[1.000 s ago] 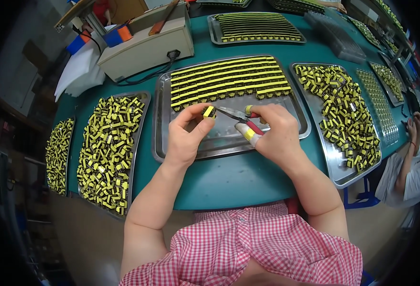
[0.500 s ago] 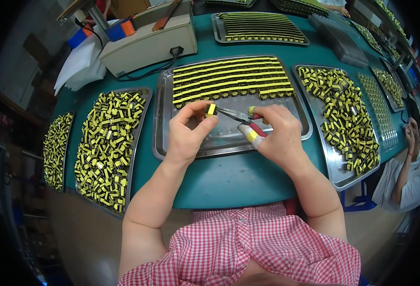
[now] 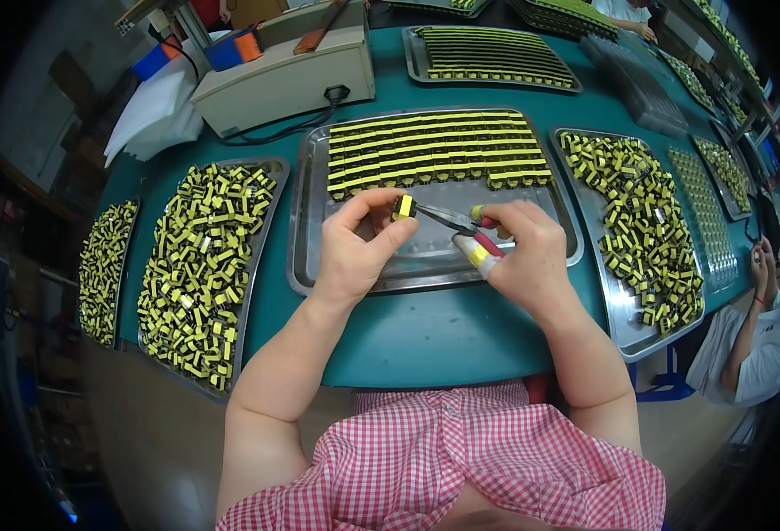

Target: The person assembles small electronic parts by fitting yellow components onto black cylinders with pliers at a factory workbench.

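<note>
The left hand [image 3: 355, 252] pinches a small yellow-and-black part [image 3: 404, 208] between thumb and forefinger. The right hand [image 3: 529, 257], its thumb and a finger wrapped, is closed around red-handled pliers [image 3: 463, 227], whose tips reach leftward to the part's right side; whether they grip anything there is too small to tell. Over the last second the part has been turned in the left hand: its yellow face, slanted at first, now stands more upright. Both hands keep the same hold, so the work seems to remain on this one piece

Just beyond the hands, neat rows of like parts [image 3: 434, 155] fill the far portion of a metal tray [image 3: 443, 263]; the nearest row has a gap toward the right hand's side, and the rows look unchanged, so this part has not joined them. Left of the left hand lies a heap of loose parts [image 3: 200, 274], and right of the right hand another heap [image 3: 647, 234], both in trays on the green bench [image 3: 452, 345]
</note>
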Motion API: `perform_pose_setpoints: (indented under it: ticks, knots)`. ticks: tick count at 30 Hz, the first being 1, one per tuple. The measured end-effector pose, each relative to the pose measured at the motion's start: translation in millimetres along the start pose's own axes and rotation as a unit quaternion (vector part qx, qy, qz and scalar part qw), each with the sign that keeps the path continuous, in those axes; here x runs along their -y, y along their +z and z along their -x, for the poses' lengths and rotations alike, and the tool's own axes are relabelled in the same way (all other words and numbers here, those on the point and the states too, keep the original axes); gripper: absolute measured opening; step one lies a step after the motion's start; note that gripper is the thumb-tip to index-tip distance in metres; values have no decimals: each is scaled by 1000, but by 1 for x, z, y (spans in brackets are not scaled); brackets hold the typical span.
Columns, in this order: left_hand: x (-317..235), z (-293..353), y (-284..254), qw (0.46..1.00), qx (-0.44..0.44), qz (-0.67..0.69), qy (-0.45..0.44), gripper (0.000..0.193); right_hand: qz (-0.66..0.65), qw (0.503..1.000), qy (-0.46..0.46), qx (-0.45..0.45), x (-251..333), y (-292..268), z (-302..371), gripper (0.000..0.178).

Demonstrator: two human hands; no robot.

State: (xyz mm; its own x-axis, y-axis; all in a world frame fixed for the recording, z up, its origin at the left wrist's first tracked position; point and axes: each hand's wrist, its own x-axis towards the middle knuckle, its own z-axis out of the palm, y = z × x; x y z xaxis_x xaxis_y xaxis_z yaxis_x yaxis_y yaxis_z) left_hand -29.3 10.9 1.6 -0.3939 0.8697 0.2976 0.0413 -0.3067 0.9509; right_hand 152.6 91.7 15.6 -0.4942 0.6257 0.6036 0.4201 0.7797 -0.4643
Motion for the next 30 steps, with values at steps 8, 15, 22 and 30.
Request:
perform_pose_setpoints:
  ticks: [8, 15, 22, 30]
  knots:
    - [-4, 1, 1, 1000, 17, -6, -2, 28, 27, 999, -11, 23, -2, -8, -3, 29]
    - [-1, 0, 0, 1000, 19, -14, -21, 26, 36, 999, 8, 37, -2, -9, -3, 30]
    - [-1, 1, 0, 1000, 12, 15, -21, 28, -10, 1000, 4, 22, -1, 1, -1, 32]
    - [-1, 1, 0, 1000, 10, 18, -8, 30, -14, 1000, -25, 10, 0, 4, 0, 31]
